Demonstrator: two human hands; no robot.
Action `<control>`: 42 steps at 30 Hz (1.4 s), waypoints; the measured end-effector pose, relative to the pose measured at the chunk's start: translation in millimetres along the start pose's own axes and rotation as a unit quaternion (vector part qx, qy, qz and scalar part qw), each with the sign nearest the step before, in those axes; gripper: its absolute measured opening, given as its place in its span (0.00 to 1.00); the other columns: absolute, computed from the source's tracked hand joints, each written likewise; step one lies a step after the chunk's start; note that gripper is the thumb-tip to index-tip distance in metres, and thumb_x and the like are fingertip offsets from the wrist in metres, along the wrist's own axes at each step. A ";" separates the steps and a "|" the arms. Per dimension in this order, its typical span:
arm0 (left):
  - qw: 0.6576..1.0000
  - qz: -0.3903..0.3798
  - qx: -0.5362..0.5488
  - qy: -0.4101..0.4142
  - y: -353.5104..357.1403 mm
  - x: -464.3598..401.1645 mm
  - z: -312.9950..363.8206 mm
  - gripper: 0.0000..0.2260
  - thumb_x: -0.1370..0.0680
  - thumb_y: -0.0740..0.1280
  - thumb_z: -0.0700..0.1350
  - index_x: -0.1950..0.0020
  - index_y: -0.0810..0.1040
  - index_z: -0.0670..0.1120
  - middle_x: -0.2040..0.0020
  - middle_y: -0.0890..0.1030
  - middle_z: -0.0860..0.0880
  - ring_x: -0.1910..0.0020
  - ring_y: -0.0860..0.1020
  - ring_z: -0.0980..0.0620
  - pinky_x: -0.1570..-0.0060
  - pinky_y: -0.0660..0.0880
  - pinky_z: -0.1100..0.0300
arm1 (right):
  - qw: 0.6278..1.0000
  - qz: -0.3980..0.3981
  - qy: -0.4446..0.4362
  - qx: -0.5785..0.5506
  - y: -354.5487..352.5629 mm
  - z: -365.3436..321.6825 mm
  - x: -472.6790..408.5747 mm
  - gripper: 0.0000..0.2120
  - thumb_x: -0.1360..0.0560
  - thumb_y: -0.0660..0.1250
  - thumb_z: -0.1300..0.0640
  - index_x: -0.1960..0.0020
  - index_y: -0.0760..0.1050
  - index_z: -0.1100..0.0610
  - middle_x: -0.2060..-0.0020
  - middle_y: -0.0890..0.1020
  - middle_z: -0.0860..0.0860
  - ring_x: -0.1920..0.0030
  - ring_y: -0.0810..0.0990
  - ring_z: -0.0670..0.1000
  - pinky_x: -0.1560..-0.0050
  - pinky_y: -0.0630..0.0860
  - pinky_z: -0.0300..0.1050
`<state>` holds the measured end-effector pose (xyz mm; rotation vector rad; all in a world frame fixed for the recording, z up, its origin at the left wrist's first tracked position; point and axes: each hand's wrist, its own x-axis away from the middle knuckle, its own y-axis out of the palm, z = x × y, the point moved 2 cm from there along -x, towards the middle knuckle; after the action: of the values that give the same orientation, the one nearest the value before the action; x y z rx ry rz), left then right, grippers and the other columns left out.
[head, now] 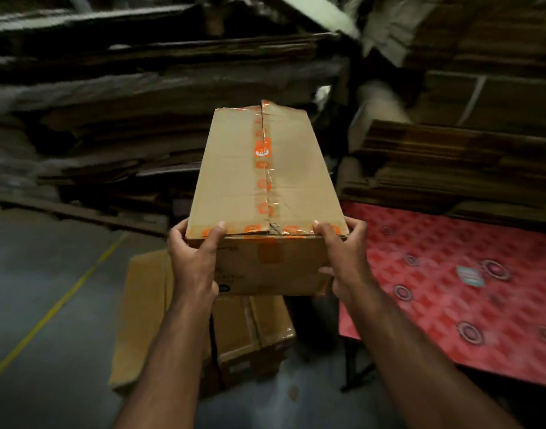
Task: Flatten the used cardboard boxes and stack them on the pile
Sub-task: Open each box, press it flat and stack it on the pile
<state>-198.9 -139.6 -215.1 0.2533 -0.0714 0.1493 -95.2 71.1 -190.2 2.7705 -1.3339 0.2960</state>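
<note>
My left hand (pixel 193 258) and right hand (pixel 343 258) grip the taped box (pixel 265 174), unflattened; next, I judge, split its tape (pixel 263 168).

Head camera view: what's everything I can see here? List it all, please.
Held box: one, brown with orange-printed tape, centre, raised.
Boxes on floor: count unclear, brown, beneath the held box.
Flattened cardboard piles: several stacks, brown, behind and at right.
Patterned sheet: one, red, right, on a dark stand.
Floor: grey, with a yellow line, left.
Left hand: grips the box's near left corner.
Right hand: grips the near right corner.
</note>
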 end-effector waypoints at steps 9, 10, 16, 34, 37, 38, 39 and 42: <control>0.987 -0.159 0.010 0.016 169.3 142.6 -43.1 0.27 0.35 0.79 0.55 0.41 0.71 0.62 0.35 0.75 0.48 0.41 0.79 0.49 0.58 0.76 0.57 | 0.984 0.165 -0.046 -0.045 -230.6 -21.3 -11.4 0.24 0.28 0.76 0.49 0.39 0.67 0.46 0.50 0.79 0.46 0.55 0.78 0.46 0.56 0.79 0.54; 0.985 -0.170 0.009 0.019 188.0 161.9 -49.8 0.27 0.36 0.79 0.57 0.42 0.71 0.63 0.34 0.75 0.48 0.41 0.79 0.49 0.59 0.76 0.57 | 0.983 0.174 -0.049 -0.044 -258.1 -22.6 -12.5 0.25 0.29 0.76 0.49 0.38 0.67 0.46 0.50 0.79 0.46 0.54 0.78 0.46 0.55 0.80 0.56; 0.977 -0.211 0.002 0.027 292.2 283.3 -95.8 0.26 0.39 0.79 0.59 0.46 0.71 0.66 0.35 0.75 0.47 0.41 0.79 0.48 0.53 0.82 0.51 | 0.976 0.206 -0.044 -0.056 -425.0 -16.0 -27.1 0.26 0.30 0.77 0.48 0.38 0.66 0.44 0.49 0.77 0.46 0.49 0.78 0.49 0.49 0.81 0.62; 0.964 -0.231 -0.129 0.012 420.5 438.0 -215.6 0.26 0.38 0.79 0.62 0.48 0.68 0.67 0.37 0.73 0.46 0.43 0.79 0.46 0.48 0.82 0.44 | 0.976 0.209 0.034 -0.046 -651.7 71.8 -96.0 0.26 0.29 0.77 0.50 0.39 0.65 0.44 0.46 0.76 0.48 0.49 0.78 0.51 0.50 0.81 0.67; 0.960 -0.222 -0.171 0.012 425.8 431.9 -239.8 0.25 0.38 0.77 0.63 0.48 0.67 0.67 0.38 0.74 0.45 0.43 0.79 0.45 0.47 0.81 0.42 | 0.982 0.181 0.043 -0.031 -659.7 92.6 -114.2 0.24 0.27 0.76 0.49 0.39 0.65 0.43 0.45 0.77 0.47 0.48 0.79 0.51 0.52 0.82 0.65; 0.955 -0.226 -0.193 0.004 427.0 427.4 -248.3 0.25 0.38 0.76 0.64 0.48 0.67 0.67 0.39 0.75 0.45 0.44 0.79 0.45 0.47 0.81 0.41 | 0.984 0.169 0.046 -0.022 -661.7 100.2 -120.7 0.24 0.26 0.76 0.49 0.38 0.65 0.43 0.45 0.77 0.46 0.48 0.78 0.49 0.52 0.82 0.63; 0.947 -0.235 -0.217 -0.006 427.7 423.3 -255.2 0.25 0.38 0.75 0.64 0.48 0.67 0.66 0.39 0.76 0.45 0.44 0.79 0.45 0.47 0.81 0.41 | 0.986 0.161 0.048 -0.016 -663.0 106.6 -126.2 0.23 0.26 0.75 0.50 0.37 0.66 0.43 0.45 0.78 0.44 0.49 0.78 0.48 0.53 0.81 0.60; 0.918 -0.272 -0.289 0.005 431.6 419.0 -263.9 0.31 0.37 0.71 0.67 0.39 0.66 0.58 0.39 0.76 0.45 0.44 0.79 0.45 0.45 0.80 0.43 | 0.987 0.153 0.046 -0.011 -665.5 118.8 -142.5 0.22 0.23 0.73 0.52 0.34 0.66 0.45 0.45 0.78 0.42 0.46 0.79 0.49 0.54 0.79 0.55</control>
<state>160.7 398.5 -327.2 -0.3246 -0.0309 -0.4264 354.2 581.8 -310.6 2.4942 -1.7235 0.4145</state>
